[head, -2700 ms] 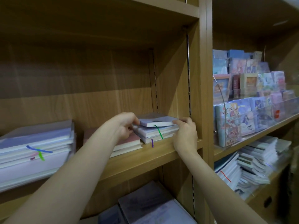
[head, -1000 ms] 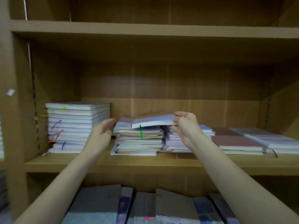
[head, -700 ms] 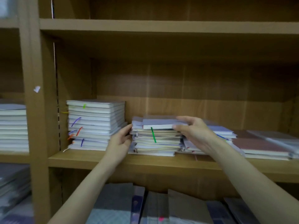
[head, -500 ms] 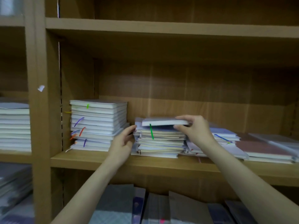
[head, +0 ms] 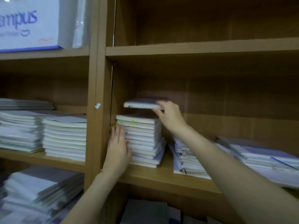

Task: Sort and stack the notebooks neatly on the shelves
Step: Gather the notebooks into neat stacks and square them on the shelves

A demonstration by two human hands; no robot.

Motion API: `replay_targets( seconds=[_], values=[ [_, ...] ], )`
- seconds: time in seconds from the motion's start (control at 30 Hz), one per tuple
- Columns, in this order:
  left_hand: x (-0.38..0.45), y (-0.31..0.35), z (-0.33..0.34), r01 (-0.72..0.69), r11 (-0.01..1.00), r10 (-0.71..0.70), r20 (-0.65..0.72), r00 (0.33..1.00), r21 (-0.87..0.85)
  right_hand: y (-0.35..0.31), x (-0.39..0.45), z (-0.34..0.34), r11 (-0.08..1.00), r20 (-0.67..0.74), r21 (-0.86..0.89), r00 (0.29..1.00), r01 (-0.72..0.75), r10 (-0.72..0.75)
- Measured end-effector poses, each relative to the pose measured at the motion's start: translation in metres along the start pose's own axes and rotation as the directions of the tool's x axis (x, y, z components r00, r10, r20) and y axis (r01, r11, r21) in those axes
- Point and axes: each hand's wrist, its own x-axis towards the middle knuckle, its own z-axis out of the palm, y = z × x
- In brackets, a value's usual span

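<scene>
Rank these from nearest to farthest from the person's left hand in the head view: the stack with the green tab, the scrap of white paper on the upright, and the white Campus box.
1. Stack with the green tab: the left hand rests flat against its left side.
2. Scrap of white paper: on the upright, above the hand.
3. Campus box: far upper left, a shelf higher.

text: "ampus", partly cut off | on: white pack (head: 29, 23) | place: upper-left shelf
</scene>
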Motion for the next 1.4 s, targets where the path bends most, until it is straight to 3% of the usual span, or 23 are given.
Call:
replay_targets(
  seconds=[0.03, 0.1, 0.37, 0.57, 0.73, 0.9, 1.0, 1.07, 1.13, 1.2, 1.3, 1.4],
  values=[
    [-0.005, -0.009, 0.003, -0.022, 0.999, 0.022, 0.011, 1.000, 0.030, 0.000, 0.001, 0.019, 0.999, 0.106, -0.031, 0.994, -0.017, 0.020],
    [-0.013, -0.016, 0.009, -0.047, 0.998, 0.046, 0.025, 0.999, 0.050, 0.001, 0.000, 0.039, 0.997, 0.167, -0.019, 0.983, -0.076, 0.078],
    [-0.017, -0.019, 0.011, -0.091, 0.996, 0.091, -0.030, 0.995, -0.001, 0.007, -0.009, 0.045, 0.983, 0.069, 0.091, 0.986, -0.161, 0.155],
    [-0.019, -0.020, 0.011, -0.086, 0.996, 0.086, -0.020, 0.996, 0.010, 0.006, -0.018, 0.038, 0.982, 0.097, 0.118, 0.986, -0.150, 0.139],
    [-0.017, -0.019, 0.009, -0.057, 0.998, 0.057, 0.003, 0.998, 0.003, 0.015, -0.033, 0.000, 0.993, 0.149, -0.001, 0.981, -0.122, 0.120],
    [-0.022, 0.008, 0.014, -0.050, 0.996, 0.057, -0.099, 0.993, 0.077, 0.055, -0.051, -0.050, 0.943, 0.093, -0.066, 0.939, -0.327, 0.332],
    [-0.025, 0.044, 0.018, -0.137, 0.991, 0.136, -0.095, 0.986, 0.004, 0.085, -0.064, -0.080, 0.921, 0.146, -0.113, 0.911, -0.373, 0.387],
    [-0.027, 0.066, 0.024, -0.166, 0.981, 0.158, -0.079, 0.984, -0.105, 0.099, -0.079, -0.100, 0.923, 0.263, -0.146, 0.885, -0.356, 0.383],
    [-0.031, 0.087, 0.030, -0.131, 0.950, 0.128, -0.030, 0.991, -0.284, 0.109, -0.095, -0.115, 0.934, 0.414, -0.219, 0.839, -0.284, 0.352],
    [-0.034, 0.103, 0.036, -0.017, 0.886, 0.059, 0.076, 0.995, -0.464, 0.115, -0.108, -0.124, 0.932, 0.482, -0.305, 0.812, -0.197, 0.329],
    [-0.036, 0.115, 0.048, 0.108, 0.821, 0.041, 0.246, 0.968, -0.561, 0.123, -0.119, -0.127, 0.911, 0.487, -0.399, 0.817, -0.107, 0.309],
    [-0.031, 0.118, 0.057, 0.105, 0.835, 0.066, 0.288, 0.955, -0.541, 0.127, -0.125, -0.125, 0.907, 0.402, -0.408, 0.872, -0.104, 0.281]
  ],
)
